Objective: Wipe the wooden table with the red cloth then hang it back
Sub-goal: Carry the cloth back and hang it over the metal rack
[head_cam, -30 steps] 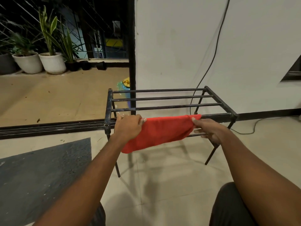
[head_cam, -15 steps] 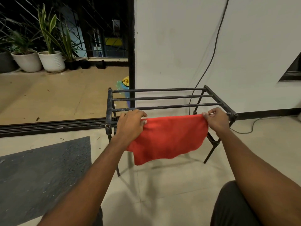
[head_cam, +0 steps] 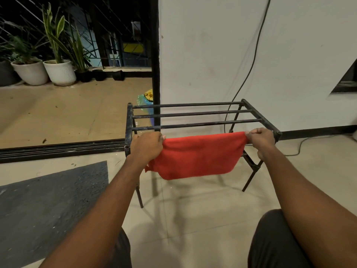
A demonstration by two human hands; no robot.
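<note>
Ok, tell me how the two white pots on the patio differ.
The left white pot has smooth sides and holds a low, feathery plant; the right white pot is ribbed and holds tall, upright striped leaves. The left one is partly hidden behind the right one's rim. Both are round, white and stand on the tan patio floor.

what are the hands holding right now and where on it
Both hold the red cloth by its top corners: left hand on one, right hand on the other, over the black metal rack's front bar.

White wall (head_cam: 202,55), tiled floor (head_cam: 193,209), potted plants (head_cam: 58,60)
</note>
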